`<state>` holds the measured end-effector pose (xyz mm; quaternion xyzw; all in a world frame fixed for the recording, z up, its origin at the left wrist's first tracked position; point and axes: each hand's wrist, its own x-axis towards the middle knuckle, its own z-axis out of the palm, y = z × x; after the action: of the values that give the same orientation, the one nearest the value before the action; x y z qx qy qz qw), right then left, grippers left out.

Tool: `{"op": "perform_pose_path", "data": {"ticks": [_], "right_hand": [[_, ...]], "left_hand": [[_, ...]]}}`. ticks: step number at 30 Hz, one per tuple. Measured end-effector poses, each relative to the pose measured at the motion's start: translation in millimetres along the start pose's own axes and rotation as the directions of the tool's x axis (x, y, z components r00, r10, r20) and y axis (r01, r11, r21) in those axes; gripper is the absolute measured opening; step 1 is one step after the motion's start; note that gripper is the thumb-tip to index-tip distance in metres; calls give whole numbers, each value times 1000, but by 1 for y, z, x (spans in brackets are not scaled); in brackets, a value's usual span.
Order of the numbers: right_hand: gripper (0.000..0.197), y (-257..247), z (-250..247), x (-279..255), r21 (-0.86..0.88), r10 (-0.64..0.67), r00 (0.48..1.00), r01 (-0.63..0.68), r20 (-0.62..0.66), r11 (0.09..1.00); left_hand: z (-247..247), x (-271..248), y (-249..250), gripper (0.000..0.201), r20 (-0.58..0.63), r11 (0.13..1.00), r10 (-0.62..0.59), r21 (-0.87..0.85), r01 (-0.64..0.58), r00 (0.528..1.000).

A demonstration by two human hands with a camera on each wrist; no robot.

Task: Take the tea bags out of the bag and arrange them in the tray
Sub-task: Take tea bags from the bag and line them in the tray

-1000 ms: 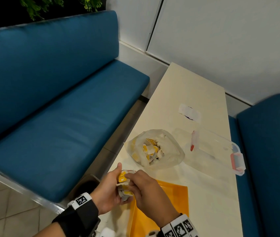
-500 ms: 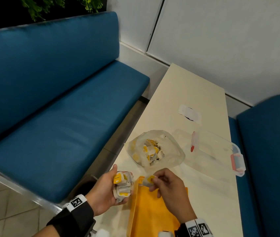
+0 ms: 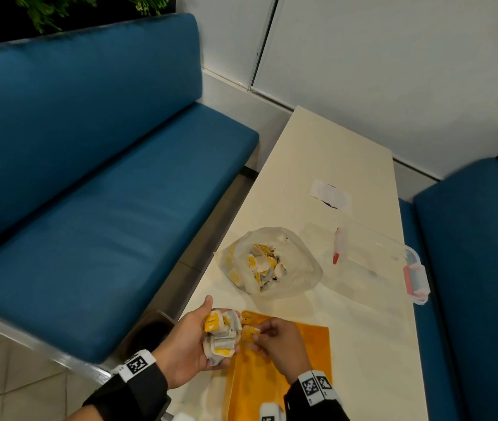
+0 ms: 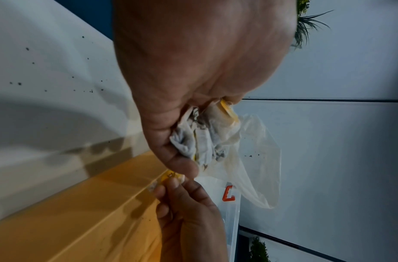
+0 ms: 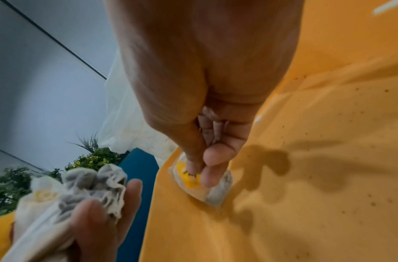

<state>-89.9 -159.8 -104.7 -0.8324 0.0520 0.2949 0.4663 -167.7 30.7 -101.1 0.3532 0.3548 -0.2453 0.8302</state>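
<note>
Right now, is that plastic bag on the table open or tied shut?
Open. The plastic bag lies on the table with its mouth spread wide, and the yellow-and-white tea bags inside show through the opening.

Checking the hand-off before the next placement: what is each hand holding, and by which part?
Left hand cups a bunch of tea bags; right hand pinches a single tea bag by its yellow-labelled face.

We see two bare hands, the left hand (image 3: 191, 341) and the right hand (image 3: 278, 344). Both arms wear black sleeves (image 3: 126, 399). Each wrist carries a white band (image 3: 136, 364) with square black-and-white code markers.
</note>
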Motion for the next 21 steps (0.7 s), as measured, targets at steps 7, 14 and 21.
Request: {"op": "perform_pose_path", "data": {"ticks": [7, 14, 21], "right_hand": [[23, 12, 14, 15, 72, 30, 998, -26, -60, 997], [21, 14, 22, 14, 12, -9, 983, 11, -183, 1000], [18, 9, 26, 9, -19, -14, 961, 9, -275, 1000]], "left_hand": [[2, 0, -5, 69, 19, 997, -46, 61, 44, 999], [1, 4, -5, 70, 31, 996, -57, 66, 55, 998], [2, 7, -5, 70, 20, 993, -75, 98, 73, 997]]}}
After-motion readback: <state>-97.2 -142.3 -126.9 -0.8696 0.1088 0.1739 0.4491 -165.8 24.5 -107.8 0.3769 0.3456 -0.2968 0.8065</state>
